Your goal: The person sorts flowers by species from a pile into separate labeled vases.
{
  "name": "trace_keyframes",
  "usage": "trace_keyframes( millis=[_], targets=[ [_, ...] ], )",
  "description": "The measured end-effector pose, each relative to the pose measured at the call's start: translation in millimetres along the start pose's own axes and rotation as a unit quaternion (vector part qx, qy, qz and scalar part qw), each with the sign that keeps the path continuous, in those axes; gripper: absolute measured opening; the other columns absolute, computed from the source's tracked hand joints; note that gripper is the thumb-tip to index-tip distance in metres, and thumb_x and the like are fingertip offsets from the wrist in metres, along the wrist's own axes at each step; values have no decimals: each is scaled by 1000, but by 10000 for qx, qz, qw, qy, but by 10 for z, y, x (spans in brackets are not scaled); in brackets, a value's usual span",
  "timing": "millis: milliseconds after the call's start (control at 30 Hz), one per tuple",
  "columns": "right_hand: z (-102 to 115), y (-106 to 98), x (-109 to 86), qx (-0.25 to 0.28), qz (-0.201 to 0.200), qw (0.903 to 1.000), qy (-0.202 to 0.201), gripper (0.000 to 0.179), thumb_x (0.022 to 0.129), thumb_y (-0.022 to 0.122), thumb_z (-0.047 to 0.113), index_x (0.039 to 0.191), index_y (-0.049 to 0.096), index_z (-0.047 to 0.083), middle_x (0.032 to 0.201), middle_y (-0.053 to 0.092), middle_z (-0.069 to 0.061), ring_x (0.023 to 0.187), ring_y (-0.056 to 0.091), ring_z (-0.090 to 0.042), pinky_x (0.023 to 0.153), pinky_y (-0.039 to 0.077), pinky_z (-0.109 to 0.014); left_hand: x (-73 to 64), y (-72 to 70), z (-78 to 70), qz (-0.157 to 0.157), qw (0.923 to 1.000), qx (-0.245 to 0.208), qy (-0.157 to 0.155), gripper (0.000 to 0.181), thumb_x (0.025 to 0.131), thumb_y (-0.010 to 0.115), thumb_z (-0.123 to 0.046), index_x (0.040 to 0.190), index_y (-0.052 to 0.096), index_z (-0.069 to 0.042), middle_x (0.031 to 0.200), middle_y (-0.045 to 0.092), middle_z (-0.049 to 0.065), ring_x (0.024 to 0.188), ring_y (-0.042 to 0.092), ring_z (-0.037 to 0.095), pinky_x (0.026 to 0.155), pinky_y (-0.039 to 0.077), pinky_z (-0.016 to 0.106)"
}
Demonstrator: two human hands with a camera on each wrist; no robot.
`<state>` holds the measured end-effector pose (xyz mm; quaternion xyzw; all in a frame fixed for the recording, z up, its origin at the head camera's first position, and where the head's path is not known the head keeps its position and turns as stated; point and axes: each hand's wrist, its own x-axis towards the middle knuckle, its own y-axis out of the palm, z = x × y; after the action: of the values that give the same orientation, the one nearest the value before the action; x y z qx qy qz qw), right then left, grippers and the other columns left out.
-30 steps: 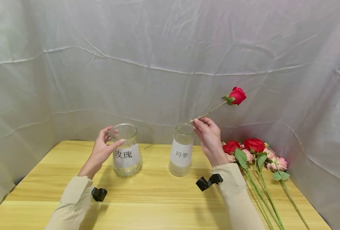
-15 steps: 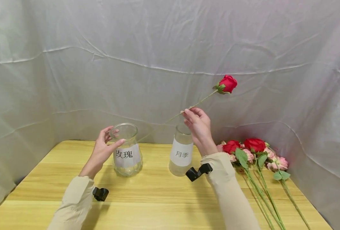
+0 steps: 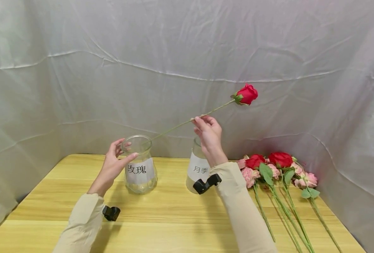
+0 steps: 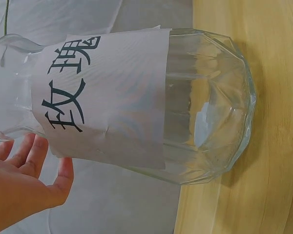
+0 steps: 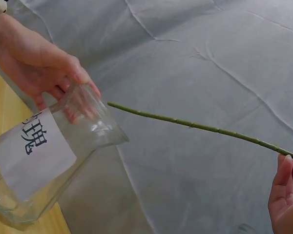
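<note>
Two clear glass vessels stand on a pale, wood-grained table (image 3: 161, 218) before a creased, softly shiny grey cloth (image 3: 174, 70). The wide vase (image 3: 145, 156) has a round lip, a drawn-in neck and a swelling body that turns faceted at the base; a smooth white paper label (image 3: 139, 171) with bold black characters wraps its front. At its three o'clock in the head view is a straight, narrow cylinder vase (image 3: 191, 186), likewise labelled, partly hidden by the right hand (image 3: 210, 138). That hand pinches a thin, ridged green stem (image 3: 174, 127) between thumb and fingertips, partway along its length; the layered red rose (image 3: 246, 94) at its head points towards one to two o'clock, while the cut end slants to eight o'clock, at the wide vase's mouth. Whether the tip has crossed the lip, I cannot tell. The left hand (image 3: 113, 163), at the wide vase's nine o'clock, curves round the neck, thumb in front and fingers behind, spread rather than clenched. At the cylinder's three o'clock lie ruffled pink blooms (image 3: 250, 175) and broad red blooms (image 3: 280, 160) on long green stems.
</note>
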<state>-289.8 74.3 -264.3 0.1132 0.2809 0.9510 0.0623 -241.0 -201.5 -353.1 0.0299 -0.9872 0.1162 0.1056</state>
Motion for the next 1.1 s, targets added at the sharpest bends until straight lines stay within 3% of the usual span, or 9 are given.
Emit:
trace_keyframes(
  millis=[467, 833, 1100],
  targets=[
    [-212, 254, -3, -149, -46, 9999, -3, 18, 90, 61, -8, 88, 51, 7, 81, 59, -3, 72, 63, -10, 57, 47, -19, 1, 14, 0, 4, 10000, -62, 5, 85, 91, 68, -23, 152, 12, -3, 151, 33, 16, 135, 24, 33, 109, 25, 48],
    [-355, 393, -22, -567, 85, 9982, -194, 15, 89, 63, -7, 100, 54, -4, 83, 59, -2, 74, 62, -10, 57, 48, -19, -12, -6, 7, 3, 10000, -19, -17, 85, 91, 68, -23, 153, 12, -4, 151, 33, 16, 134, 25, 32, 108, 26, 48],
    [-459, 521, -57, -941, 323, 9938, -495, 15, 88, 65, -6, 94, 54, 3, 82, 60, -1, 73, 62, -10, 58, 49, -20, -27, -14, -2, -17, 10000, -5, -15, 85, 91, 68, -24, 153, 11, -5, 150, 34, 15, 134, 24, 32, 108, 26, 48]
  ],
)
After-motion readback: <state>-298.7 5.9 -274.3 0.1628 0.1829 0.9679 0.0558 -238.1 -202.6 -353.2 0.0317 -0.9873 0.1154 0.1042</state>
